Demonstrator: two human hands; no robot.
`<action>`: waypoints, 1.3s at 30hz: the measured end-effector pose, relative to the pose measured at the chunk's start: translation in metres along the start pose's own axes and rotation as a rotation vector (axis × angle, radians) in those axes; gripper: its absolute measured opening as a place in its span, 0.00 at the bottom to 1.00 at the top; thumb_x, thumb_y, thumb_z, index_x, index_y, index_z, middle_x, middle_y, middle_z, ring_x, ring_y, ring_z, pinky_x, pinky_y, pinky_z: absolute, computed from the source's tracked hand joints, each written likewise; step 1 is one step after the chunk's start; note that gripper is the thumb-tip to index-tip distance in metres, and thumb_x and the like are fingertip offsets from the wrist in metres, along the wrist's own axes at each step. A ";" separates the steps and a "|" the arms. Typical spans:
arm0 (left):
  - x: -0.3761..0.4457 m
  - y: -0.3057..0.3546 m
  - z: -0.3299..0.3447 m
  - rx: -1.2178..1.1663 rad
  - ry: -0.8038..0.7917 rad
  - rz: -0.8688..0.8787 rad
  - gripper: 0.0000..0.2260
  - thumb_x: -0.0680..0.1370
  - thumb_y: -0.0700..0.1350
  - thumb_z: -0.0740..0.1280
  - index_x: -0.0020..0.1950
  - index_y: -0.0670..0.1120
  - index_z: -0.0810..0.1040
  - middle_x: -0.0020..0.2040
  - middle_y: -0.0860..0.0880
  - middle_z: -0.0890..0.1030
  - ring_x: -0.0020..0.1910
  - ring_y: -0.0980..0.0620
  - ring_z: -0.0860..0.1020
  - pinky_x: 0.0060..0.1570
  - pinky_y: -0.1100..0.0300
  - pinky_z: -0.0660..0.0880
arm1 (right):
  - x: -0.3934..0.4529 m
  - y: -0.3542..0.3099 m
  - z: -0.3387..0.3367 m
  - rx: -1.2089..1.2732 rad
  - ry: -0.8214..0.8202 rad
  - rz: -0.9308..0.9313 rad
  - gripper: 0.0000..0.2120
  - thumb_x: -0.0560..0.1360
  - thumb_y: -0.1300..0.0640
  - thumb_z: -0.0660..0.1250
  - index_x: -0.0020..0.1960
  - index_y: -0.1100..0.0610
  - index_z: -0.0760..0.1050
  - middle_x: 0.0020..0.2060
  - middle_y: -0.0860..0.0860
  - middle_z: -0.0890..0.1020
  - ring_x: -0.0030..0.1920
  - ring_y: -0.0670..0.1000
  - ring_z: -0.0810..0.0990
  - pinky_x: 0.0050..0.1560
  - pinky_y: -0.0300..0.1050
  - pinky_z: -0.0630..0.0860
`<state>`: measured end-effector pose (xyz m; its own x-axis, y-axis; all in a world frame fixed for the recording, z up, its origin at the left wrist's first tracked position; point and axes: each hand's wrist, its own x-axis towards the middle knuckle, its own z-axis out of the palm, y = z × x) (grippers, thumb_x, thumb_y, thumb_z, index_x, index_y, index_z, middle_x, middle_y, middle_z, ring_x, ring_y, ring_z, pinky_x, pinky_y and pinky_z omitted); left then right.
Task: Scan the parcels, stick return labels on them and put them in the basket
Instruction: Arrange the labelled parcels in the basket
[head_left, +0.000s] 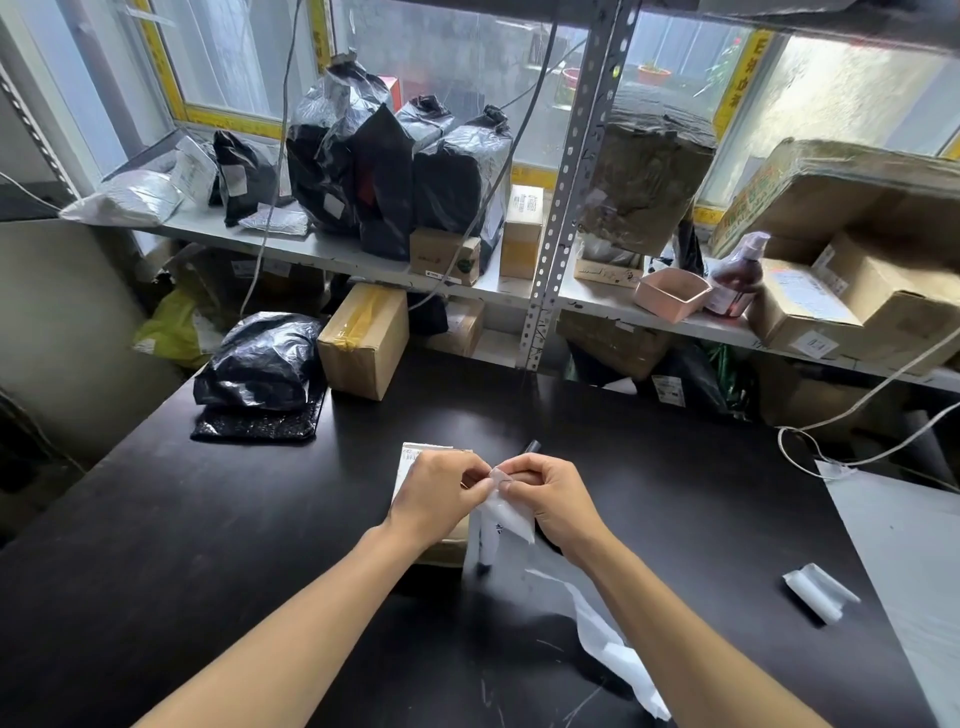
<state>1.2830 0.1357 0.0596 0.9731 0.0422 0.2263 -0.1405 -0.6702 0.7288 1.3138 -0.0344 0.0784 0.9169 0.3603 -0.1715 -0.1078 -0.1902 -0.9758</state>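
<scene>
Peeling step: both hands work a return label (511, 512) off its backing strip (605, 631), just above the small parcel (415, 460) on the black table (208, 545). Left hand (441, 496) pinches one corner of the label, right hand (550, 501) pinches the other layer right beside it; fingers of both curled in a tight pinch. A dark pen-like item sits under the right hand, can't tell if it is gripped.

Judgement: labelling in progress, nothing stuck down yet. Next move needs a clean split, then laying the label flat on the parcel's top.

Parcel: small brown carton, white printed label on top, mostly hidden by the left hand. Backing strip trails, crumpled, toward the near edge. No basket in view.
</scene>
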 end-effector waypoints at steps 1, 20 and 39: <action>0.000 0.000 0.000 0.040 -0.017 0.030 0.05 0.76 0.45 0.72 0.49 0.47 0.87 0.41 0.54 0.85 0.41 0.58 0.81 0.45 0.60 0.78 | -0.001 0.000 0.000 -0.002 0.007 0.000 0.05 0.74 0.69 0.70 0.48 0.63 0.82 0.40 0.57 0.86 0.40 0.47 0.82 0.43 0.37 0.76; 0.011 -0.015 -0.014 -0.426 0.402 -0.674 0.09 0.75 0.38 0.67 0.36 0.45 0.81 0.30 0.49 0.82 0.32 0.50 0.80 0.46 0.45 0.83 | 0.002 0.024 -0.025 -0.179 0.205 0.213 0.08 0.70 0.67 0.70 0.44 0.55 0.80 0.37 0.49 0.84 0.38 0.50 0.80 0.40 0.43 0.73; -0.017 -0.023 -0.017 -0.487 0.159 -0.391 0.16 0.74 0.51 0.68 0.60 0.50 0.75 0.54 0.50 0.80 0.50 0.56 0.79 0.49 0.64 0.77 | 0.035 -0.012 0.035 -0.015 -0.084 0.174 0.08 0.79 0.61 0.67 0.41 0.61 0.76 0.39 0.56 0.81 0.39 0.50 0.80 0.43 0.46 0.79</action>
<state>1.2661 0.1630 0.0504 0.9355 0.3497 -0.0496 0.1159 -0.1711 0.9784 1.3332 0.0127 0.0791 0.8497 0.3956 -0.3486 -0.2556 -0.2692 -0.9286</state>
